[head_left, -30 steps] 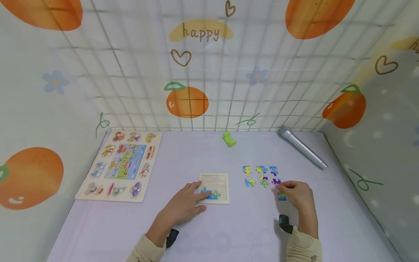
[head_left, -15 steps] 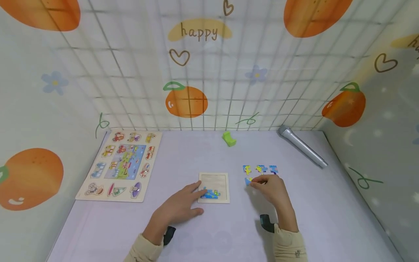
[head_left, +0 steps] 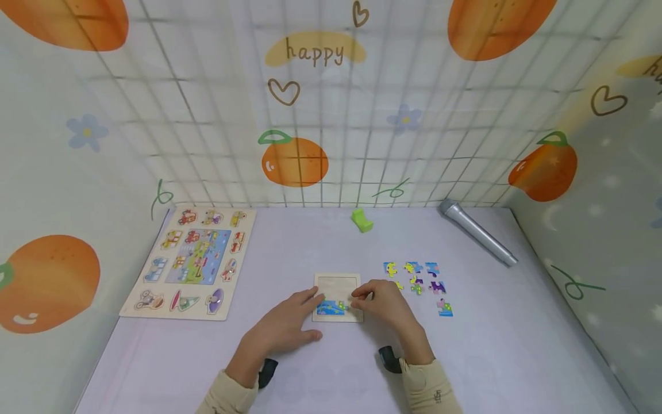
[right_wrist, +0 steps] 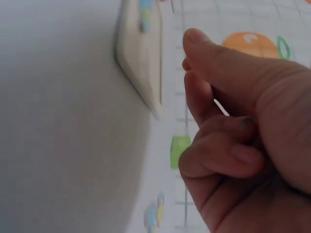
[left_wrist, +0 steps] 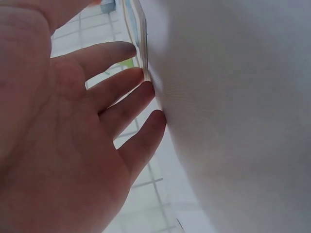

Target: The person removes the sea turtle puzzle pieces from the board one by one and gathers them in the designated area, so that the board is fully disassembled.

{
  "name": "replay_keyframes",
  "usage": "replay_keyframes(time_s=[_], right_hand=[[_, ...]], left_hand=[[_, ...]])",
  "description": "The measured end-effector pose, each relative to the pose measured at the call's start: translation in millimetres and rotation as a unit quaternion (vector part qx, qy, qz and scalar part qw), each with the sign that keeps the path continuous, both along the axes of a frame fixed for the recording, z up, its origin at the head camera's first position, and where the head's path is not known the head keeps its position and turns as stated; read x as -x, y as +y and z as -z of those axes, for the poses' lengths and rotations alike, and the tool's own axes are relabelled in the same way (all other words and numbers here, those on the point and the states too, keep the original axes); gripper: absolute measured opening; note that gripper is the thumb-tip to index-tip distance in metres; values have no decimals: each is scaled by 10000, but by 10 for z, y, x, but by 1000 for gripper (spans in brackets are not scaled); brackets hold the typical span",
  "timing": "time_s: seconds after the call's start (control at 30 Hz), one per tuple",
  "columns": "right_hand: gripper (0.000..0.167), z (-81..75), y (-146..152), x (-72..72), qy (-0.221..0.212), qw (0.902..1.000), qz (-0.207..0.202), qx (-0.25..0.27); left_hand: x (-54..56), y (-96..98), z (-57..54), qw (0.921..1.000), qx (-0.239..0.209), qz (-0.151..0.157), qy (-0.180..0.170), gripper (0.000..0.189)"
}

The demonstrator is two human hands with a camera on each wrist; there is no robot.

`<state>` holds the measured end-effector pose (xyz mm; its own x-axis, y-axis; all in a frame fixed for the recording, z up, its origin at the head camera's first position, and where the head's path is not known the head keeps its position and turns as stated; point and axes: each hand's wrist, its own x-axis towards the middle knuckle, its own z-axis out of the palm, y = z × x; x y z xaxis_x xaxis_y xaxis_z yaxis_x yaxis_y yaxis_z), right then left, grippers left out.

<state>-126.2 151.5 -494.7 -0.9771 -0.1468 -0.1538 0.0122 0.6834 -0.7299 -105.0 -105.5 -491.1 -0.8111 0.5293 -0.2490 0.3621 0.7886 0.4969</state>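
Observation:
The left hand (head_left: 285, 322) lies flat at the left side of a small square wooden puzzle tray (head_left: 336, 278), its spread fingertips touching the tray edge in the left wrist view. Inside the tray, along its near edge, lie joined blue-and-green puzzle pieces (head_left: 329, 309). Over the tray's right edge is the right hand (head_left: 385, 302), thumb and index fingertips brought together and the other fingers curled in the right wrist view. No piece shows between those fingertips; one could be hidden there. Several loose puzzle pieces (head_left: 416, 287) lie to the right, one partly covered by the right hand.
A larger wooden picture board (head_left: 240, 215) with vehicle shapes lies at the left. At the back are a green curved block (head_left: 362, 221) and, farther right, a silver microphone (head_left: 478, 233). A patterned curtain (head_left: 336, 115) stands behind the table.
From beside the loose pieces the right hand has moved left, over them, to the tray's right edge. The left hand stays at the tray, its index finger drawn back slightly from the pieces.

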Motion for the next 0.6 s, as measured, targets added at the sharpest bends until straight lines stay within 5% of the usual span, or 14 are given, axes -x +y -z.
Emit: replay_keyframes(time_s=[0.3, 0.6], right_hand=[[19, 132, -187, -9, 188, 9957, -849, -331], [18, 113, -230, -11, 251, 9930, -992, -593]], left_hand=[[29, 9, 32, 10000, 9, -16, 48, 72], [8, 22, 22, 9999, 57, 31, 95, 73]])
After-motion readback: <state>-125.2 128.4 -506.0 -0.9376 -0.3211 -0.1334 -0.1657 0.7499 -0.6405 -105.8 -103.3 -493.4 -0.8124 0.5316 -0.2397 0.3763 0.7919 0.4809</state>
